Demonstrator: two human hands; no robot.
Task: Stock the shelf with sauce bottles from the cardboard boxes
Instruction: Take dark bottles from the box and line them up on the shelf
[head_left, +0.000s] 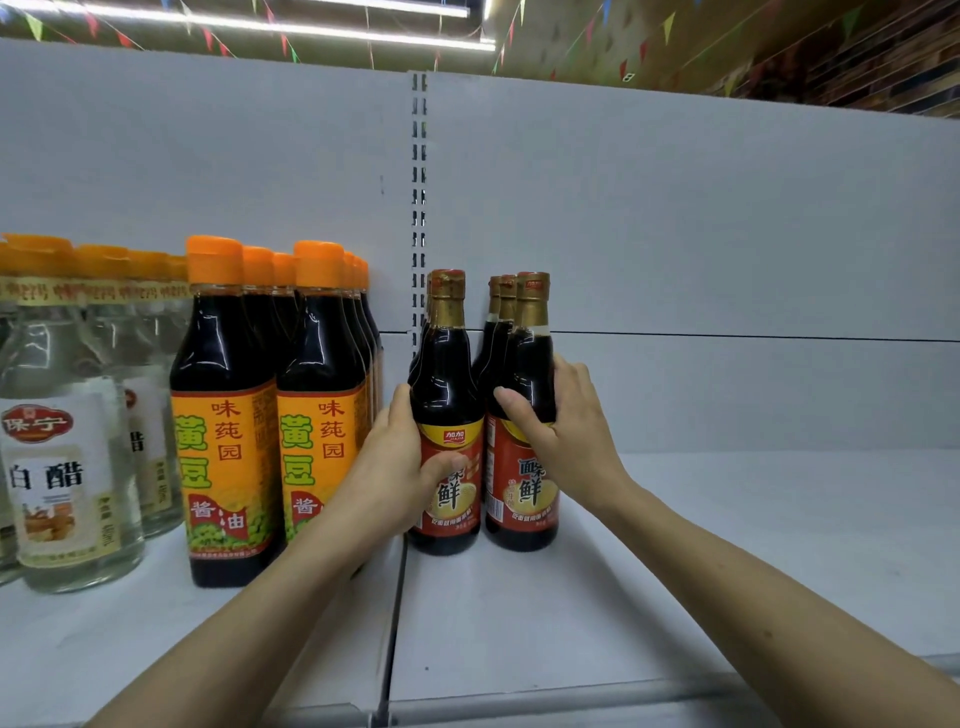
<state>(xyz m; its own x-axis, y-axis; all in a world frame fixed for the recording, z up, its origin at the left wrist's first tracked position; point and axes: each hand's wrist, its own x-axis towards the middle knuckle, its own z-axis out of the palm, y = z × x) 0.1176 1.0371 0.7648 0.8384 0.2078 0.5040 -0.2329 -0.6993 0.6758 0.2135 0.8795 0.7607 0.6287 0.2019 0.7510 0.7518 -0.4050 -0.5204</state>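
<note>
each hand wraps a red-labelled sauce bottle, left hand (400, 457) on the left bottle (445, 415) and right hand (561, 431) on the right bottle (522, 415), seating both on the shelf (675, 571) beside the orange-capped soy sauce (228, 415); next, probably let go and fetch more.

Two bare forearms reach in from the lower edge. The left hand (395, 457) and right hand (566, 426) wear no gloves, rings or watch; short, unpainted nails.
</note>
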